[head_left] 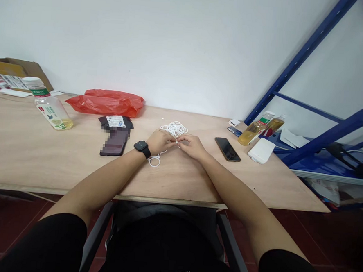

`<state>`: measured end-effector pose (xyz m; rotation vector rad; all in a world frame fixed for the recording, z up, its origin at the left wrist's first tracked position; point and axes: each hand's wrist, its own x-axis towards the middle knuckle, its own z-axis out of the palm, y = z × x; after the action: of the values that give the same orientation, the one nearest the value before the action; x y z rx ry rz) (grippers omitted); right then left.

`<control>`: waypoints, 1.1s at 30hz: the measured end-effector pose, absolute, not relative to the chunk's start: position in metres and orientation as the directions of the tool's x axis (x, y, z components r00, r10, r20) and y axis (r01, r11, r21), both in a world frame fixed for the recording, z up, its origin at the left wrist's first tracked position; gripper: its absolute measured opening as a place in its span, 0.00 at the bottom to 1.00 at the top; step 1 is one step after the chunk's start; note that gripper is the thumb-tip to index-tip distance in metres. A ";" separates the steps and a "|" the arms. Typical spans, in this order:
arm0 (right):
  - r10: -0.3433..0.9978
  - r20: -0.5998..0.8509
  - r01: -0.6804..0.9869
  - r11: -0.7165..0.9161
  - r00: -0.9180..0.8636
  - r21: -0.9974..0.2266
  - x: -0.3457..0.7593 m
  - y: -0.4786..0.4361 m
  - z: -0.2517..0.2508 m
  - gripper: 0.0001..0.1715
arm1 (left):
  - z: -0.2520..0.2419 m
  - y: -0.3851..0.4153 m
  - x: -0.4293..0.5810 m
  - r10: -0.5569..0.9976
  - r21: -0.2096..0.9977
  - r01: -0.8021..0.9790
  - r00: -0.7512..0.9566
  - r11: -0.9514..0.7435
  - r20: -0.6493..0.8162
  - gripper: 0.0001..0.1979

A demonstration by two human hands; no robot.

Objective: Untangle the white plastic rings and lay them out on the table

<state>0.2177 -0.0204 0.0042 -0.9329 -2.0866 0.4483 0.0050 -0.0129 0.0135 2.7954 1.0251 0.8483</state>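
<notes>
My left hand [160, 141], with a black watch on its wrist, and my right hand [194, 146] meet at the middle of the table. Their fingertips pinch a small white piece [177, 142] between them; its exact shape is too small to tell. Just behind the fingers lies a tangled pile of white rings [176, 128]. A few more white rings [154, 161] rest by my left wrist, partly hidden under the hand.
A phone [228, 149], a white box [261, 150] and tea bottles [255, 129] stand to the right, near a blue metal shelf [306, 49]. Leftward are a dark package [115, 137], a red plastic bag [108, 102], a tilted bottle [50, 108] and a cardboard box [34, 70].
</notes>
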 end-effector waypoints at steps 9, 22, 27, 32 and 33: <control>0.770 0.535 0.360 0.637 -0.348 -0.682 0.212 -0.026 0.007 0.05 | 0.017 -0.015 0.005 0.593 0.193 0.592 0.612 -0.782 0.523 0.16; 0.835 0.481 0.322 0.548 -0.267 -0.773 0.208 -0.022 -0.002 0.08 | 0.015 -0.014 0.007 0.721 0.536 0.485 0.509 -0.692 0.470 0.15; 0.883 0.420 0.326 0.468 -0.209 -0.821 0.210 -0.009 -0.011 0.13 | 0.018 -0.013 0.002 0.756 0.582 0.496 0.526 -0.645 0.390 0.12; 0.836 0.491 0.679 0.510 -0.246 -0.528 0.220 0.008 -0.013 0.17 | 0.017 -0.014 0.000 0.781 0.507 0.606 0.562 -0.614 0.273 0.08; 0.847 0.458 0.739 0.487 -0.269 -0.466 0.221 0.010 -0.014 0.20 | 0.017 -0.013 0.000 0.784 0.481 0.630 0.571 -0.610 0.244 0.08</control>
<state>0.2213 0.0099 -0.0140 -1.3026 -2.0634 0.2074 -0.0002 -0.0134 0.0165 2.4658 1.1531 0.6280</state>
